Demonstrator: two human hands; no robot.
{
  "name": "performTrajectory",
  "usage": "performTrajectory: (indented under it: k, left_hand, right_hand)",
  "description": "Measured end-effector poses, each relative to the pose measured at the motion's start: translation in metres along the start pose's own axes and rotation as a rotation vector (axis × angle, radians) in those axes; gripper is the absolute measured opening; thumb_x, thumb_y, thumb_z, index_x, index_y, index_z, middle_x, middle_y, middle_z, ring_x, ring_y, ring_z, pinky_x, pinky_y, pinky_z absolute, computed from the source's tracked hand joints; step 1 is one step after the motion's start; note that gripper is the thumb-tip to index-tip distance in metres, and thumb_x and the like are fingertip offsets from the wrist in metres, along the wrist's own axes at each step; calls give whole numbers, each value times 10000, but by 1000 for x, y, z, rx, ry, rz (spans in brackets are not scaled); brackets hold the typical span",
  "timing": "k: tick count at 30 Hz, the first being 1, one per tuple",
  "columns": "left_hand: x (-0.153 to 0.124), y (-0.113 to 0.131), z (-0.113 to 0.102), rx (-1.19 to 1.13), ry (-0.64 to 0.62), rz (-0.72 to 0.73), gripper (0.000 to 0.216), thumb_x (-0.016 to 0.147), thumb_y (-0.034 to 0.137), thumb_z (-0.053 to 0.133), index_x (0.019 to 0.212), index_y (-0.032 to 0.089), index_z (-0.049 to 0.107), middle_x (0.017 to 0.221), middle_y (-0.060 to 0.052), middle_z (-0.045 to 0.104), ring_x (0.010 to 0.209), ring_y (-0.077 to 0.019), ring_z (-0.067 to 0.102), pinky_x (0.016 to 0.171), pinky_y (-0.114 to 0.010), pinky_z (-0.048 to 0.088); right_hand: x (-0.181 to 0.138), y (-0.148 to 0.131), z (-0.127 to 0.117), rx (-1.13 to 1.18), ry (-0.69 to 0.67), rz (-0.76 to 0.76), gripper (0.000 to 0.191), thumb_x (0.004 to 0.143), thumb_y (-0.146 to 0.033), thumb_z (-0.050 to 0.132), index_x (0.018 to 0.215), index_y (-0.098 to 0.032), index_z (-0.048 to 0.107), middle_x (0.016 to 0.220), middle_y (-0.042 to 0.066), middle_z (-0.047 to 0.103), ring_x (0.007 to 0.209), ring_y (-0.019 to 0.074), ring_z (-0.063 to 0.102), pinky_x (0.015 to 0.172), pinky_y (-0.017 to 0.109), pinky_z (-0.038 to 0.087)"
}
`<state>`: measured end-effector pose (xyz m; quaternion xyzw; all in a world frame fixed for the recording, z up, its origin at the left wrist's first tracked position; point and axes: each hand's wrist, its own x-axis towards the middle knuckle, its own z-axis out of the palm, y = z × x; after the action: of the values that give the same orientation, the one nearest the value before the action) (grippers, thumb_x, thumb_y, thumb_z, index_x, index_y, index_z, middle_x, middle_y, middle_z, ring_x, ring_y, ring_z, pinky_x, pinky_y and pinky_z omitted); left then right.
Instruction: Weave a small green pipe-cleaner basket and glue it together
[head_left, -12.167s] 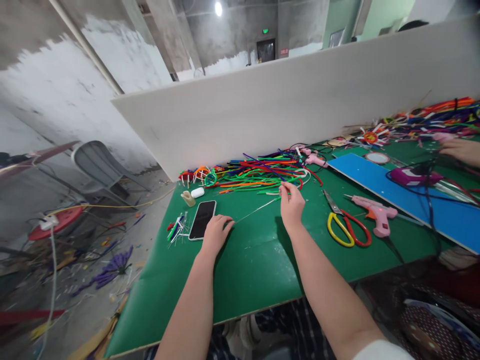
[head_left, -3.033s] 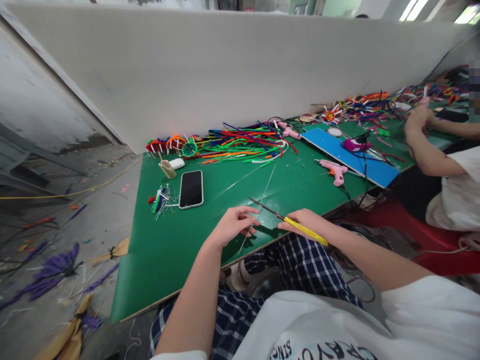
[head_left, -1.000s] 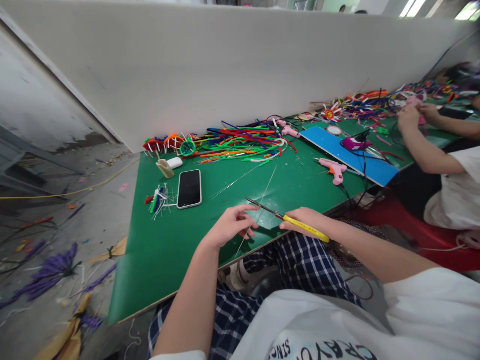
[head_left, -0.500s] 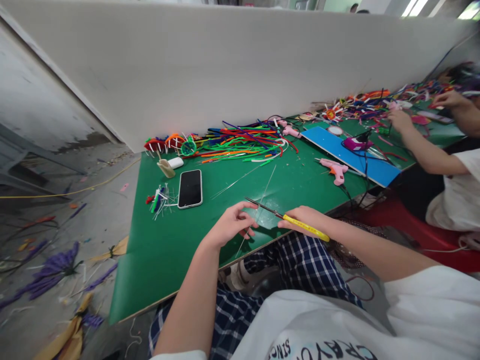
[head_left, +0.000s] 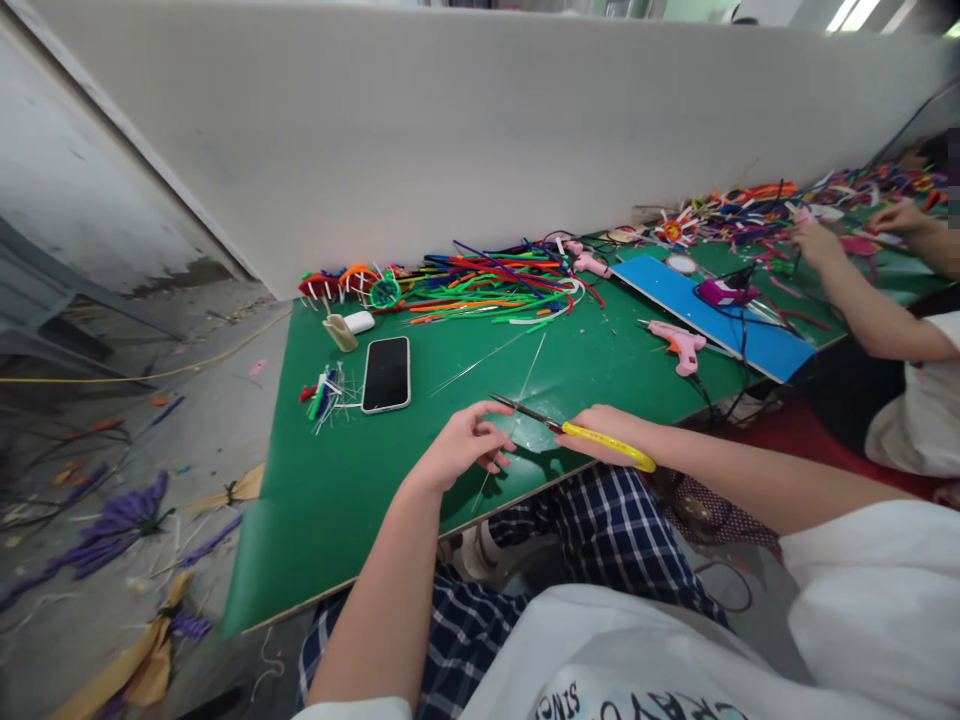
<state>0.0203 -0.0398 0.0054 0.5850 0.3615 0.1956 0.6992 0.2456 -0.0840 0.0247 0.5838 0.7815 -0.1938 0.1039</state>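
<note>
My right hand (head_left: pixel 600 430) is closed around scissors with yellow handles (head_left: pixel 611 447), their dark blades pointing left across my left fingertips. My left hand (head_left: pixel 472 445) has its fingers curled in a loose pinch on a thin clear strand (head_left: pixel 533 364). That strand runs slantwise over the table, passing by the blades, and its lower end sticks out below my fingers. Whether the blades touch it I cannot tell. More thin clear strands (head_left: pixel 480 362) lie just beyond my left hand.
On the green table (head_left: pixel 315 540) are a phone (head_left: pixel 387 374), a small pile of white-tipped pieces (head_left: pixel 324 395), colourful pipe cleaners (head_left: pixel 495 285), a pink glue gun (head_left: pixel 677 345) and a blue board (head_left: pixel 772 345). A co-worker's hand (head_left: pixel 817 245) works at the right. A white partition (head_left: pixel 450 130) stands behind.
The view has turned slightly left, so the table things sit a little further right. My hands, the scissors and the strand keep nearly the same position.
</note>
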Motion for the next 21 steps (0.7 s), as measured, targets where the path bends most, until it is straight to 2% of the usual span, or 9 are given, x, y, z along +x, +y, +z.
performTrajectory:
  k: [7,11,15,21]
  left_hand:
    - [3,-2,-4,-17,54,-42,401,672,201,574,1060,162,484,714,-44,637,567,-125,614,505,-220,484]
    - [6,-4,-5,-19,70,-73,377,679,218,581,1043,164,501,714,-47,641,570,-124,615,509,-222,489]
    - [8,-6,-6,-32,91,-95,380,678,225,591,1042,160,505,717,-49,645,565,-115,612,506,-211,492]
    - [11,-9,-8,-58,108,-108,365,679,214,589,1032,169,509,718,-39,647,553,-102,603,497,-199,489]
  right_hand:
    - [8,-10,-20,10,-147,43,501,834,-462,279,538,-179,567,428,52,558,451,155,551,498,232,335]
    - [14,-5,-16,24,-129,19,503,816,-505,292,560,-178,574,429,48,552,446,153,541,485,232,330]
    - [23,2,-9,36,-176,48,576,806,-565,241,566,-169,583,425,45,542,425,142,519,476,233,326]
    - [30,4,-7,24,-163,68,572,786,-588,248,577,-168,576,424,34,527,409,130,491,447,227,311]
